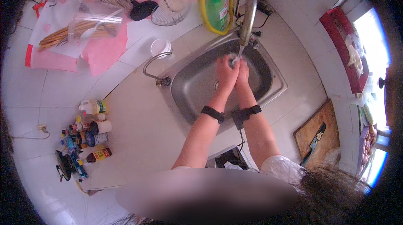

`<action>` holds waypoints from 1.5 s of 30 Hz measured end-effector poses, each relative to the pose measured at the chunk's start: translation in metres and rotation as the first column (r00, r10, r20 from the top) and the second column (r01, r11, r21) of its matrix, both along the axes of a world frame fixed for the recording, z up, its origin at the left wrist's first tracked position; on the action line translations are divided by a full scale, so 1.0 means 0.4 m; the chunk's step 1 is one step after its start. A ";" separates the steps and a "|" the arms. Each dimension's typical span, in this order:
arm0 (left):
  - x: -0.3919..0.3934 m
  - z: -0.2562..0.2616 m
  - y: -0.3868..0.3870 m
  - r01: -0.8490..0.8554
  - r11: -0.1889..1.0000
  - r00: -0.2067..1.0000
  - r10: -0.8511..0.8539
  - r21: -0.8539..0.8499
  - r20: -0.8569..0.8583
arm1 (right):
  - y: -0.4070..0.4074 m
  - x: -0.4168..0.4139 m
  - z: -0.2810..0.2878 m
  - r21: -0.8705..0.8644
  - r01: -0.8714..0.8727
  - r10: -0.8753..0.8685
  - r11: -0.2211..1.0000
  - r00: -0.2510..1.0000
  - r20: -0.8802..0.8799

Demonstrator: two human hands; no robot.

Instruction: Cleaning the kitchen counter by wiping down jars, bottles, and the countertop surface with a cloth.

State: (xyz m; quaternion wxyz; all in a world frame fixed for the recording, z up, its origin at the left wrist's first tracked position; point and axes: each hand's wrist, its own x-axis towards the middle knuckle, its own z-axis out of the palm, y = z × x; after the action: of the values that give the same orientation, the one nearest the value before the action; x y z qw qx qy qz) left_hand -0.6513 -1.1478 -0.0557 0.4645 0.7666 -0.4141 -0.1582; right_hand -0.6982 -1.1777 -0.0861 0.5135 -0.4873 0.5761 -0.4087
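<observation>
My left hand and my right hand are close together over the stainless steel sink, below the tip of the metal faucet. A thin stream of water runs from the spout onto them. My left fingers curl around a small grey and whitish patch; I cannot tell whether it is an object or splashing water. The inner side of my right hand is hidden, and it touches or nearly touches the left. A black band circles each forearm.
A curved small tap and a white cup stand left of the sink. A green detergent bottle is behind it. Several condiment bottles line the left wall. On the right, a knife lies on a wooden cutting board.
</observation>
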 end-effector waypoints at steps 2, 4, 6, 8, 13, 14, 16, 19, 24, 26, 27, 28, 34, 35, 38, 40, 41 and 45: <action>0.014 -0.033 -0.007 -0.022 0.993 0.995 0.032 -0.114 0.091 | 0.007 0.011 0.043 0.258 -0.001 -0.083 0.966 0.946 0.313; 0.021 -0.063 -0.032 -0.069 0.993 0.996 0.063 -0.098 -0.063 | -0.005 -0.002 0.011 0.132 -0.042 0.020 0.990 0.986 0.165; 0.008 -0.059 -0.057 -0.104 0.990 0.972 0.082 -0.089 -0.222 | -0.037 -0.022 -0.094 -0.199 -0.090 0.096 0.976 0.995 0.021; 0.041 -0.057 -0.037 -0.121 0.991 0.803 0.063 -0.059 -0.593 | -0.063 -0.047 -0.093 0.115 -0.163 0.119 0.980 0.940 0.320; 0.179 -0.046 0.093 -0.253 0.965 0.717 0.144 -0.063 -0.683 | -0.110 -0.072 0.057 0.254 -0.016 -0.124 0.967 0.842 0.526; 0.190 -0.040 0.108 -0.246 0.963 0.722 0.104 -0.113 -0.684 | -0.108 -0.068 0.121 0.225 -0.041 -0.092 0.974 0.830 0.551; 0.185 0.014 0.156 -0.202 0.977 0.784 0.119 -0.069 -0.609 | -0.101 -0.084 0.192 0.233 -0.103 -0.029 0.967 0.865 0.501; 0.146 0.053 0.186 -0.270 0.960 0.794 0.175 -0.081 -0.582 | -0.162 -0.142 0.121 0.146 -0.124 0.035 0.981 0.867 0.497; 0.175 0.081 0.271 -0.218 0.976 0.894 0.210 0.026 -0.395 | -0.207 -0.057 0.013 0.156 -0.008 -0.055 0.988 0.916 0.397; 0.141 0.090 0.266 -0.129 0.991 0.956 0.132 0.025 -0.261 | -0.197 -0.074 -0.143 -0.157 0.005 0.066 0.988 0.894 0.443; 0.148 0.106 0.300 -0.214 0.977 0.946 0.206 -0.007 -0.250 | -0.118 -0.017 -0.157 -0.234 -0.043 0.155 0.971 0.860 0.486; 0.187 0.081 0.317 -0.203 0.975 0.968 0.187 -0.085 -0.169 | -0.036 0.017 -0.161 0.041 -0.358 0.291 0.933 0.816 0.500; 0.191 0.101 0.347 -0.014 0.978 1.000 0.015 -0.207 0.003 | 0.253 0.112 0.053 0.238 -0.783 0.143 0.575 0.383 0.912; 0.199 0.095 0.372 -0.035 0.996 0.978 0.052 -0.086 0.201 | 0.296 0.126 0.096 0.275 -0.750 0.099 0.602 0.412 0.906; 0.193 -0.004 0.345 -0.138 0.987 0.978 0.148 -0.080 0.144 | 0.309 0.139 0.066 0.114 -0.748 0.172 0.654 0.294 0.940; 0.157 0.040 0.368 -0.071 0.996 0.996 0.068 -0.063 -0.056 | 0.305 0.139 0.035 0.130 -0.654 0.207 0.745 0.413 0.887; 0.144 0.054 0.377 -0.106 0.993 0.994 0.105 -0.054 -0.018 | 0.303 0.142 0.020 0.127 -0.559 0.227 0.819 0.520 0.823; 0.130 0.065 0.367 -0.286 0.932 0.920 0.332 -0.225 0.207 | 0.254 0.174 -0.057 -0.401 -0.496 0.282 0.770 0.829 -0.484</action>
State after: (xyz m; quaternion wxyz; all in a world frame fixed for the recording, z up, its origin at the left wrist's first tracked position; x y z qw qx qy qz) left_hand -0.5991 -1.0011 -0.0297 0.5007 0.7882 -0.3541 0.0521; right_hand -0.6285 -1.0759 -0.1091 0.3128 -0.7882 0.4219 -0.3208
